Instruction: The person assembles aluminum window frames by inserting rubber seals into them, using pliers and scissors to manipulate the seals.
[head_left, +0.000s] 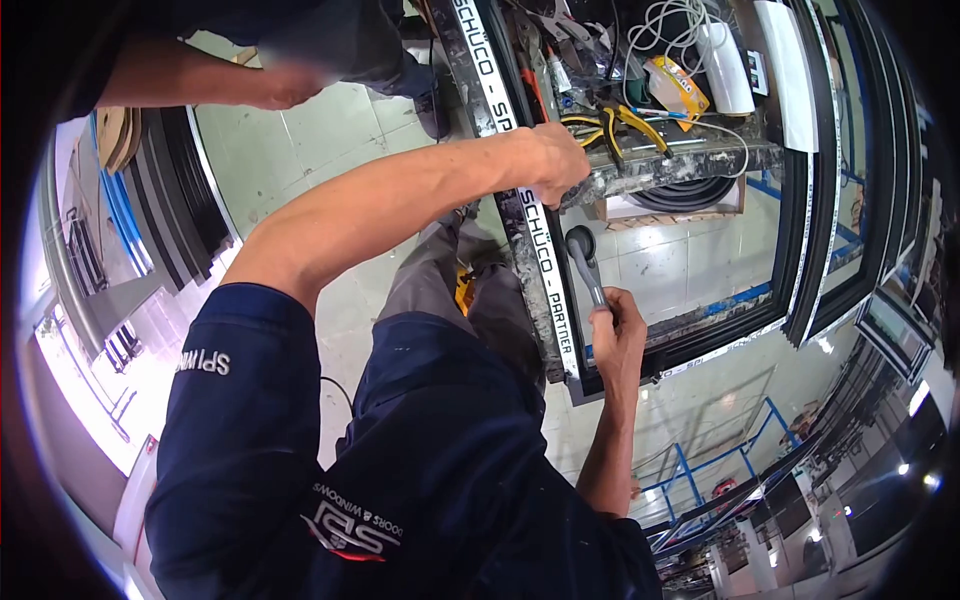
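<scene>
My left hand (552, 163) lies over the upper part of a dark frame (545, 270) with white SCHÜCO - PARTNER tape, its fingers bent round the profile's inner edge. Whatever is under the fingertips is hidden. Lower down, inside the frame opening, my right hand (617, 335) is closed on a grey-handled tool (590, 272). The tool's round black head is beside the inner edge of the profile, below my left hand; contact cannot be made out.
Yellow-black pliers (640, 130), a yellow packet (680, 90), a white roll (725, 68) and coiled cable lie on a worn bench (640, 183). A coil of black gasket (685, 192) sits in a box below. Another person's forearm (190, 78) is at upper left.
</scene>
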